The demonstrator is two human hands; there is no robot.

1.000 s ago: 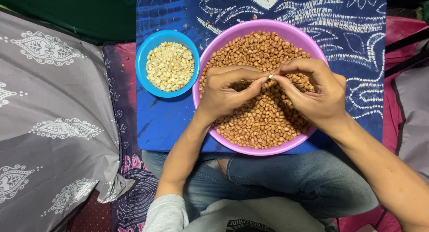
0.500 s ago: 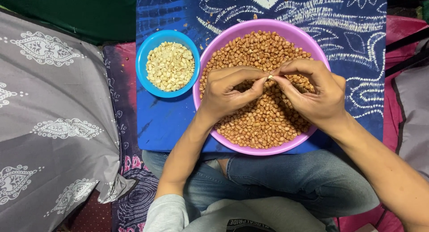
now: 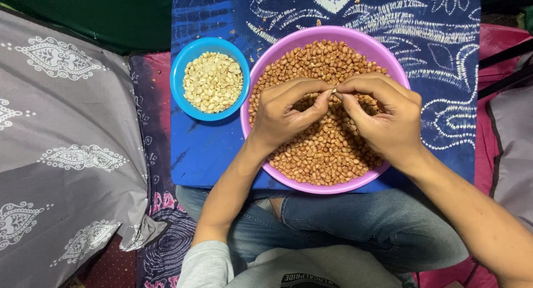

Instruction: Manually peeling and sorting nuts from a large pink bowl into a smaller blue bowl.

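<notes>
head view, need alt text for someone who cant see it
Two hands, left hand and right hand, pinch one peanut between their fingertips over a purple bowl of brown-skinned peanuts. A smaller blue bowl of pale skinned peanuts sits beside it on a blue patterned cloth.

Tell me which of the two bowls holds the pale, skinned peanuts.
The small blue bowl, to the left of both hands. The big purple bowl under the hands holds reddish-brown peanuts with skins on.

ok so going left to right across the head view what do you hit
grey patterned pillow → small blue bowl of pale peeled nuts → left hand → right hand, both over the purple bowl of brown peanuts → pink cloth
</notes>
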